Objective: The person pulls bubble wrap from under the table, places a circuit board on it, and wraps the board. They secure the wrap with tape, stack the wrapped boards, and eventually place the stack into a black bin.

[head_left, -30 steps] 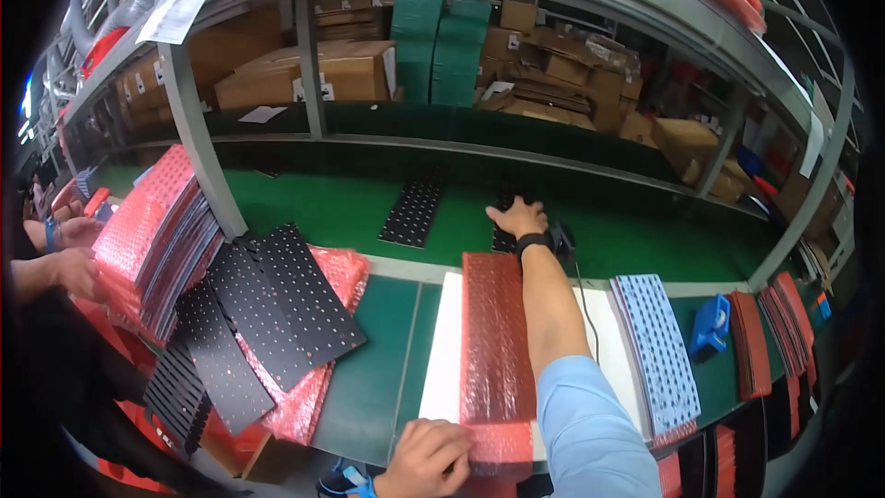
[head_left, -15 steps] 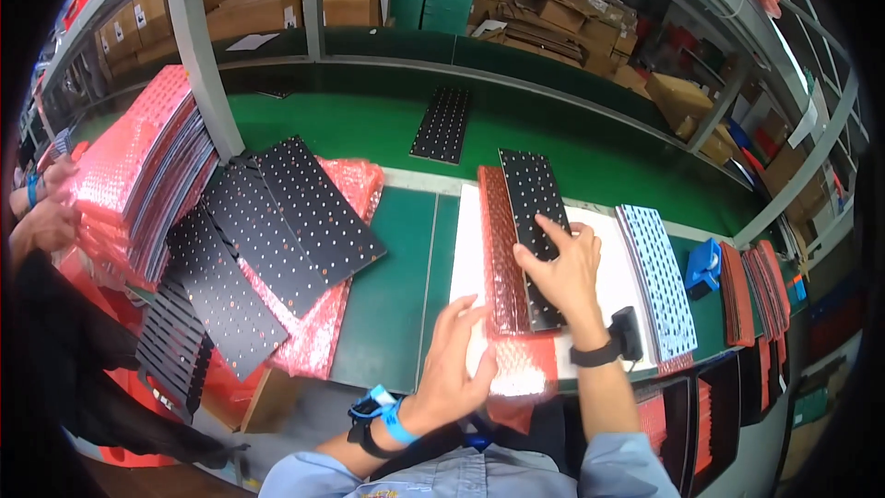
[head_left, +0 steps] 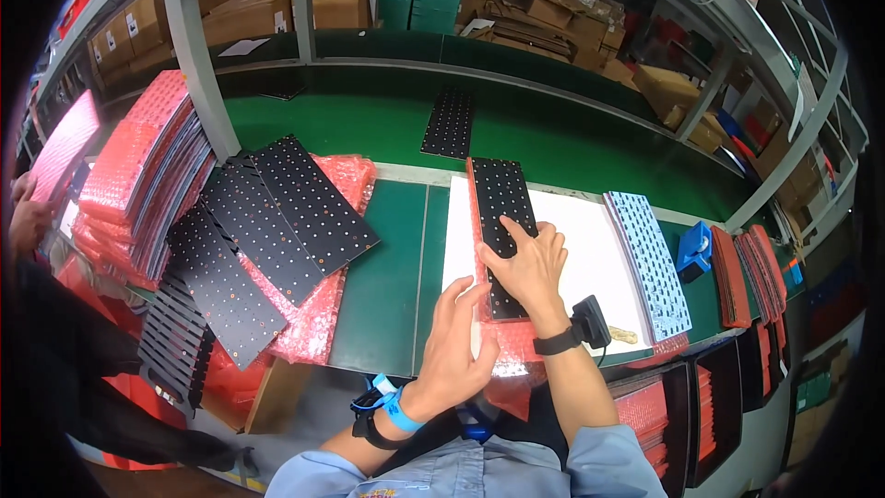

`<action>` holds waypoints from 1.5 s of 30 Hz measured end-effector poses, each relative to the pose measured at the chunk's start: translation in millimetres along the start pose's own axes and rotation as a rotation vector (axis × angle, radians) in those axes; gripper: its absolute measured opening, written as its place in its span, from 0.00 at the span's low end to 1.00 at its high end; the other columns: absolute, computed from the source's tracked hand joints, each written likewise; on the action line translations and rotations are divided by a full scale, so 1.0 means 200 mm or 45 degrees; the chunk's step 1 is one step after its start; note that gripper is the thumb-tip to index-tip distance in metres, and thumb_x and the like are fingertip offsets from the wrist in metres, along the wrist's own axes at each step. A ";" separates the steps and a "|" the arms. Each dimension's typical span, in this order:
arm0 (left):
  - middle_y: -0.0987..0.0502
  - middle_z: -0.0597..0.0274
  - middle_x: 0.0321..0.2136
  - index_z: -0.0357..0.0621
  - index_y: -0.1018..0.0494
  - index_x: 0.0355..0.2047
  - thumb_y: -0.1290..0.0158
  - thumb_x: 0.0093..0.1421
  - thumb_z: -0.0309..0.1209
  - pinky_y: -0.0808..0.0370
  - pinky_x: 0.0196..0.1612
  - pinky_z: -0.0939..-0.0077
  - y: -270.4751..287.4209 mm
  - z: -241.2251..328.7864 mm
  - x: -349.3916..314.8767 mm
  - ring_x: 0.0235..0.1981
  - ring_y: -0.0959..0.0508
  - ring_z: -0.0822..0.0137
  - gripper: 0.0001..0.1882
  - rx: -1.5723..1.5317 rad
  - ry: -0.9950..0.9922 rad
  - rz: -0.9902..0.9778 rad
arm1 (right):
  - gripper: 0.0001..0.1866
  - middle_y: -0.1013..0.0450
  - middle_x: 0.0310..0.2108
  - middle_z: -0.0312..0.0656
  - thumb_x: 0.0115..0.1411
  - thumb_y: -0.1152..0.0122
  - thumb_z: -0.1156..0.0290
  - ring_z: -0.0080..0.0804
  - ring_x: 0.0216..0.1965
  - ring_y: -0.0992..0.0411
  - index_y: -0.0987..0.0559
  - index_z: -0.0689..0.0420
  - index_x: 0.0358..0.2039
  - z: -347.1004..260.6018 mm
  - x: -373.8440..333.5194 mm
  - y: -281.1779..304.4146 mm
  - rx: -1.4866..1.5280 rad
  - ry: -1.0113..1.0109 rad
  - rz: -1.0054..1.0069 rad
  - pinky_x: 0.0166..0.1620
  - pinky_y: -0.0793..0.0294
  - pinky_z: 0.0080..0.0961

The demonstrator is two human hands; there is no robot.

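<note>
A black panel with rows of pale dots (head_left: 505, 192) lies lengthwise over a red bubble-wrap sleeve (head_left: 510, 371), which covers part of a white sheet (head_left: 581, 231). On the panel rests my right hand (head_left: 527, 267), fingers spread, with the thumb by its left edge. My left hand (head_left: 452, 355) hovers at the panel's lower left corner, fingers curved and apart, holding nothing. Much of the sleeve is hidden under the panel.
Left are overlapping black panels (head_left: 277, 221) on red bubble wrap and a tall wrapped stack (head_left: 138, 157). A co-worker's hand (head_left: 32, 221) holds a pink sheet (head_left: 66, 148). Right are a blue-white perforated stack (head_left: 648, 267) and a blue holder (head_left: 694, 251). Another panel (head_left: 449, 124) lies on the green surface behind.
The panel has shifted left under my right hand and now covers most of the red sleeve. My left hand has stayed nearly in place. The co-worker's hand has raised a pink sheet.
</note>
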State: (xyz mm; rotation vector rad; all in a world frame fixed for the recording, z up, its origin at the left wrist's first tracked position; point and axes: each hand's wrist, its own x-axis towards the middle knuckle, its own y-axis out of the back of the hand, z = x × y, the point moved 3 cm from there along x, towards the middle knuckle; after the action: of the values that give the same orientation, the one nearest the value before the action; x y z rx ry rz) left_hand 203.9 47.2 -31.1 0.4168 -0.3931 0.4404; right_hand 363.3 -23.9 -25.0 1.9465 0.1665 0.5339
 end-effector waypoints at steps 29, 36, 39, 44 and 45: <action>0.31 0.58 0.57 0.48 0.30 0.55 0.45 0.57 0.32 0.43 0.64 0.46 -0.22 0.14 -0.10 0.62 0.36 0.51 0.23 0.953 -0.215 -0.488 | 0.23 0.23 0.37 0.45 0.51 0.29 0.66 0.35 0.36 0.25 0.23 0.61 0.46 -0.21 1.05 0.80 -0.041 1.006 -0.352 0.42 0.27 0.30; 0.26 0.54 0.48 0.45 0.27 0.47 0.43 0.48 0.30 0.34 0.54 0.52 -0.15 0.15 -0.13 0.53 0.29 0.50 0.22 0.978 0.141 -0.670 | 0.17 0.29 0.28 0.43 0.40 0.31 0.77 0.45 0.31 0.28 0.25 0.56 0.33 -0.16 -0.11 0.90 0.246 1.168 0.569 0.34 0.29 0.33; 0.25 0.50 0.44 0.43 0.27 0.45 0.42 0.43 0.31 0.31 0.52 0.56 -0.12 0.14 -0.04 0.48 0.26 0.49 0.25 0.664 -0.315 -0.480 | 0.18 0.31 0.26 0.41 0.38 0.31 0.78 0.41 0.28 0.29 0.25 0.55 0.32 -0.08 -0.39 0.80 0.262 1.166 0.460 0.32 0.31 0.32; 0.25 0.47 0.42 0.42 0.23 0.37 0.40 0.38 0.32 0.30 0.50 0.57 -0.12 0.11 0.09 0.46 0.25 0.49 0.22 0.721 -0.521 -0.589 | 0.17 0.34 0.26 0.38 0.36 0.32 0.79 0.38 0.28 0.31 0.27 0.54 0.29 -0.09 -0.44 0.79 0.210 1.206 0.405 0.29 0.32 0.33; 0.24 0.47 0.41 0.41 0.22 0.34 0.40 0.37 0.32 0.30 0.51 0.58 -0.13 0.13 0.10 0.46 0.25 0.50 0.20 0.874 -0.379 -0.710 | 0.16 0.34 0.26 0.38 0.36 0.32 0.79 0.37 0.29 0.31 0.27 0.54 0.28 -0.10 -0.42 0.80 0.185 1.229 0.438 0.29 0.32 0.33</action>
State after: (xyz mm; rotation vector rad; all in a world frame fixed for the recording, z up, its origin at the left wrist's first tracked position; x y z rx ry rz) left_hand 226.0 20.8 -7.0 1.2324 -0.3862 -0.0530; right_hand 260.1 -106.5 100.4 1.7055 0.4860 1.7032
